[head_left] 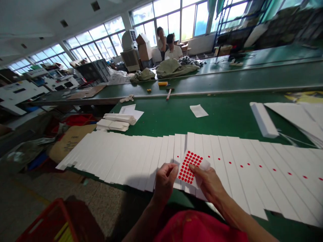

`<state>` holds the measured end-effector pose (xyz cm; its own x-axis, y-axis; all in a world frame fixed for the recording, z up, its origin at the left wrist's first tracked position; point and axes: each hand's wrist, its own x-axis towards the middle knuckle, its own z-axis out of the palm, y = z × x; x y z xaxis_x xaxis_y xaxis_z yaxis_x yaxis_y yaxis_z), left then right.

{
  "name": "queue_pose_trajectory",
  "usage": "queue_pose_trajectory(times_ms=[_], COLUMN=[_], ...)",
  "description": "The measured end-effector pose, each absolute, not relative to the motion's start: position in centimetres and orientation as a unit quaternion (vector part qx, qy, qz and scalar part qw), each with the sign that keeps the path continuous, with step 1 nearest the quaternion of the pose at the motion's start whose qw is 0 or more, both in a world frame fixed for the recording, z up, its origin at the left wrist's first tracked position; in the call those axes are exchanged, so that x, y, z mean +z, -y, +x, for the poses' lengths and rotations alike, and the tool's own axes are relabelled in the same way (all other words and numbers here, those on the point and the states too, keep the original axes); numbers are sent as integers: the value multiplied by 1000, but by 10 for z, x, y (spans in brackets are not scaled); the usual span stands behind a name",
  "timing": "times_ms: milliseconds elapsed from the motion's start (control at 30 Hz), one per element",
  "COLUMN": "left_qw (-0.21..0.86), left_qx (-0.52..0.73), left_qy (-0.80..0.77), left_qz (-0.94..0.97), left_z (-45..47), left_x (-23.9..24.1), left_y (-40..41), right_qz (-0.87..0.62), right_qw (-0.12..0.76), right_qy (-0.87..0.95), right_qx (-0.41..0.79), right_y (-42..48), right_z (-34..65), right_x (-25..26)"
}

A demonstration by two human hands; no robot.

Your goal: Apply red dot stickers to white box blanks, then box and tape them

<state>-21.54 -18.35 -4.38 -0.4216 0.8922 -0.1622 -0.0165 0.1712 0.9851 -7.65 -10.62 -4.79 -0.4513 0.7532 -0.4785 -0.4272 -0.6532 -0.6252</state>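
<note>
- Cloth of a red garment (196,228) fills the lower edge of my view, between two bare forearms.
- The right hand (210,183) pinches a sheet of red dots (186,171) under its thumb, tilted above the white strips (131,154). If that thumb shifts, I judge, the sheet could slip or bend.
- The left hand (164,178), just beside the sheet, has thumb and fingertips pressed together; I cannot tell whether a dot sits between them. If one does, it could cling to the skin or land crooked.
- The strips overlap in a long row along the near side of the green table (164,117). I see single red dots (230,162) on many to the right of the sheet, and one just left of it. A wrist brushing the row could slide strips out of step, since I see nothing pinning them.
- Beyond the row lie white bundles (116,121) at the left, a loose paper (199,111) and, at the right, a white box (264,120). A draught could, I suspect, shift the paper.
- Farther back I make out crumpled cloth (174,68) and two people (174,52) near the windows (169,22), well apart from the hands.
</note>
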Motion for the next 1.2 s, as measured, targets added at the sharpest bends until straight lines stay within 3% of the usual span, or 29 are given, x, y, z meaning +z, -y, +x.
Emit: queue_pose_trajectory(times_ms=[100,333,600,833,967,1200], left_qw=[403,546,553,603,643,651], left_qx=[562,566,579,502,466,506], left_qy=[-643,-562,-542,-544,-517,-491], left_qz=[328,256,255,297,318,282], left_z=[-244,-306,-355,-424,-443,-437], left_x=[-51,-58,-65,-56,-51,-51], left_y=[178,175,176,163,154,153], right_qz=[-403,-418,-435,-421,-454,-494], right_qw=[344,370,379,417,372,403], right_qy=[228,240,180,233,267,218], right_qx=[817,794,797,771,764,739], right_y=[113,127,135,118,111,117], right_z=[-101,-167,-236,-245,-245,-251], right_x=[-52,-59,-57,-53,-49,-54])
